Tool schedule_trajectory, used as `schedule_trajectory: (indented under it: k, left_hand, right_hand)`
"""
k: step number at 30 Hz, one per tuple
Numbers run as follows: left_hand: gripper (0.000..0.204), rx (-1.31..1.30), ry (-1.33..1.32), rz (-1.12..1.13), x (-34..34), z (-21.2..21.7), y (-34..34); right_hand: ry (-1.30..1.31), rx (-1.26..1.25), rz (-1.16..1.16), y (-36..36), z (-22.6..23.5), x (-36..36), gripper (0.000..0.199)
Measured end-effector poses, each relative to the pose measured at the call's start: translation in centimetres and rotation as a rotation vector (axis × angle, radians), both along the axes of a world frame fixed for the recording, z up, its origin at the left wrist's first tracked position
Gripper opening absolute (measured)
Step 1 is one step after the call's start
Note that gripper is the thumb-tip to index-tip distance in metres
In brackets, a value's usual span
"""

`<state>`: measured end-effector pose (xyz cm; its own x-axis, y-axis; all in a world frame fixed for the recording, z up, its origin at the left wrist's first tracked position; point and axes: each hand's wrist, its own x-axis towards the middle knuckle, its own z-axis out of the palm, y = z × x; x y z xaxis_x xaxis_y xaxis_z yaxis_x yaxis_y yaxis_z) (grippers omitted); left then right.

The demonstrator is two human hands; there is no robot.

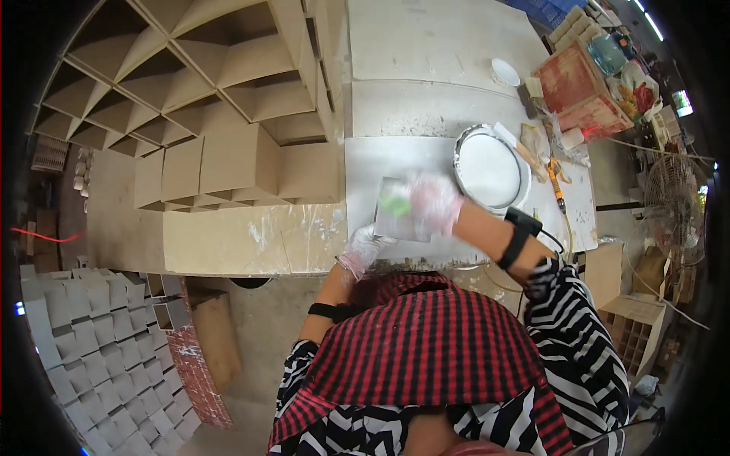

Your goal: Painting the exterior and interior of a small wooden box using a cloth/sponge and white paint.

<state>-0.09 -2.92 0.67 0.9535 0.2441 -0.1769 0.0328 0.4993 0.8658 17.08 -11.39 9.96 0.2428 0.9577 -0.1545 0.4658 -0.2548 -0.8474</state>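
Note:
A grey, flat-faced, box-like piece lies at the front edge of the worktable. My left hand, in a white glove, grips its lower left corner. My right hand, also gloved and stained pinkish, is over the piece's right side and smeared by motion. A blurred bright green patch shows at its fingers; what it is and whether the hand holds it, I cannot tell. Just right of that hand stands a round tub of white paste or paint, with a flat wooden-handled tool resting across its rim.
Brown cardboard boxes are stacked at the left of the white-smeared table. Many grey boxes stand lower left. A white bowl, an orange-handled tool, a red-stained crate and a fan are at right.

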Motion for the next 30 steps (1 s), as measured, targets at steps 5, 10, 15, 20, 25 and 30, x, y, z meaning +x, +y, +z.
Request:
schedule_trajectory:
  k: [5,10,15,20,25,30]
  left_hand:
    - [0.015,-0.776,0.194,0.001,0.3,2.9,0.6]
    - [0.029,0.319,0.132,-0.126,-0.4,2.2,0.8]
    - [0.053,-0.237,-0.002,-0.143,1.3,3.3,4.0]
    - [0.07,-0.671,0.244,-0.092,5.4,5.5,4.5]
    - [0.026,-0.194,0.143,-0.14,5.6,8.1,3.0]
    - [0.026,0.089,0.118,-0.252,4.7,10.3,2.2]
  right_hand:
    - [-0.813,-0.028,0.363,-1.5,4.1,-3.9,0.022]
    - [-0.549,-0.116,0.006,0.9,3.1,5.0,0.032]
    - [-0.409,-0.061,-0.507,-0.8,6.1,5.8,0.023]
    - [-0.095,0.015,-0.511,-1.7,4.5,5.7,0.03]
    - [-0.207,0.014,-0.464,-3.2,6.8,5.5,0.032]
    - [-0.136,-0.072,-0.513,-4.1,10.6,3.4,0.034]
